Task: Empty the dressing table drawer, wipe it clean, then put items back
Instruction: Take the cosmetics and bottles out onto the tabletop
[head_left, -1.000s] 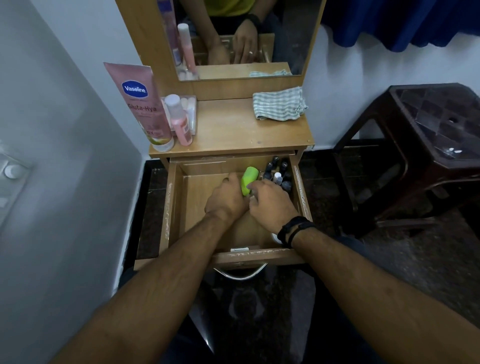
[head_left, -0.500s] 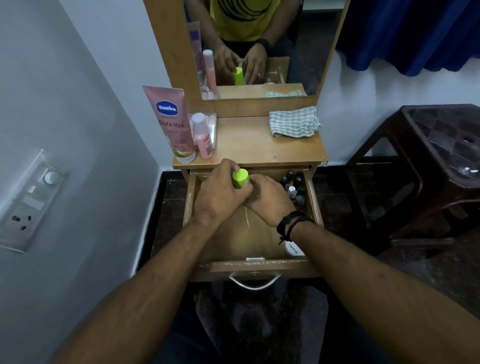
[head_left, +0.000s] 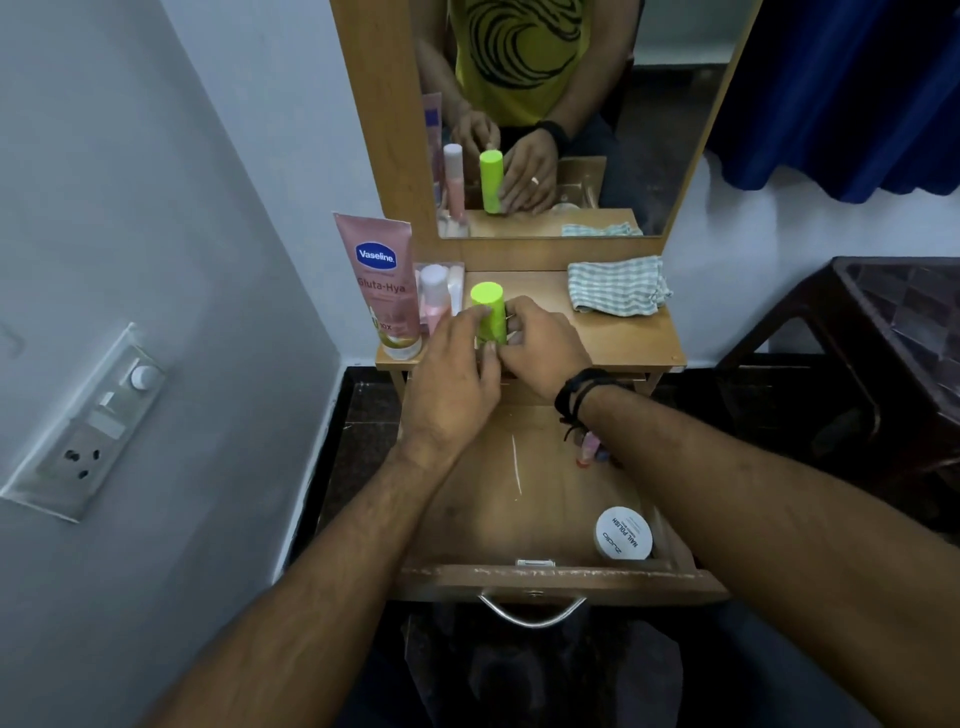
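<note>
1. Both hands are on the green bottle (head_left: 489, 317): left hand (head_left: 457, 364) with thumb and fingers wrapped round its near side, right hand (head_left: 540, 338) closed on its lower right. The bottle is upright over the left part of the tabletop (head_left: 613, 338), at or just above the surface; contact can't be told.
2. Progress, as a judgement: emptying stage, partly done. Pink Vaseline tube (head_left: 382, 286) and small pink bottle (head_left: 434, 296) stand on the top, by the mirror (head_left: 545, 114).
3. Left: drawer (head_left: 519, 483) is open and mostly bare, but a white nail-polish-remover tub (head_left: 622, 533) sits in the near right corner and small bottles (head_left: 589, 449) show under the right wrist. Wiping and restocking not begun.
4. Striped cloth (head_left: 615, 286) lies back right on the top, well apart from the hands.
5. In the way: the pink items crowd the bottle's left side; free space lies to the right.
</note>
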